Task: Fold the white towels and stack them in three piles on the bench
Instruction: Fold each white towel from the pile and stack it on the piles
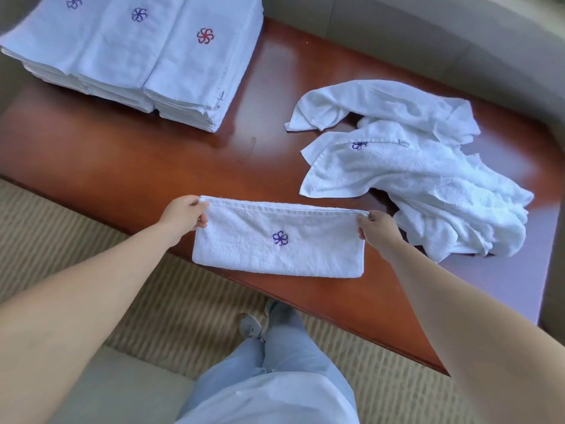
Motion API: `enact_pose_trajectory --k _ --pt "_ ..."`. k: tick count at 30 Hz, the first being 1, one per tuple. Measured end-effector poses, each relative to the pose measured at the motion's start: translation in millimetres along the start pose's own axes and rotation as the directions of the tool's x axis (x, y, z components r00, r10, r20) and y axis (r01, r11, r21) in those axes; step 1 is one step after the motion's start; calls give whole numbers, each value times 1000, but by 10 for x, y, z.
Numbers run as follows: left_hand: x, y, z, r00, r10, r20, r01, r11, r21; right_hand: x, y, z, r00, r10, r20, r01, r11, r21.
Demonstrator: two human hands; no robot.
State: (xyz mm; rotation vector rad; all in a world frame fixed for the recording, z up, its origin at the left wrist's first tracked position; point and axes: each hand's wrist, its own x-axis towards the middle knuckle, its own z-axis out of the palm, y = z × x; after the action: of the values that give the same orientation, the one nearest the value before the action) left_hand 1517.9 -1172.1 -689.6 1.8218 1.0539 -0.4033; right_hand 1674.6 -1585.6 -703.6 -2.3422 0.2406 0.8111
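Observation:
A white towel (308, 249) with a purple flower mark lies folded into a long strip at the near edge of the reddish wooden bench (146, 166). My left hand (183, 214) pinches its far left corner. My right hand (377, 228) pinches its far right corner. Three piles of folded white towels sit side by side at the far left: a left pile (46, 29), a middle pile (122, 44) and a right pile (198, 68) topped by a red flower mark. A heap of unfolded white towels (412, 179) lies at the right of the bench.
The bench stands on a striped beige carpet (171, 304). My legs in light blue trousers (275, 362) and a grey shoe (252, 327) are close to the bench's near edge. A grey upholstered seat (443, 32) runs behind and to the right of the bench.

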Motion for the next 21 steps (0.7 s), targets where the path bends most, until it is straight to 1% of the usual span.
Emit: enact_pose_trajectory --k 6,11,14,17,21 --pt "289 -9 169 999 -14 -30 16 997 77 302 59 133 999 40 26 -39 998 -53" --pt "439 -35 276 996 -20 -86 31 991 132 421 99 213 998 58 10 -56 991 -125" --pt "457 -46 336 995 -41 -87 54 987 150 436 94 269 997 81 3 -80 986 -145" --pt "399 -55 383 992 -19 -122 40 984 175 357 80 343 994 84 -71 -92 989 -113" --pt "307 -45 390 979 39 -198 -12 991 135 211 15 388 978 24 -206 -36 998 -56"
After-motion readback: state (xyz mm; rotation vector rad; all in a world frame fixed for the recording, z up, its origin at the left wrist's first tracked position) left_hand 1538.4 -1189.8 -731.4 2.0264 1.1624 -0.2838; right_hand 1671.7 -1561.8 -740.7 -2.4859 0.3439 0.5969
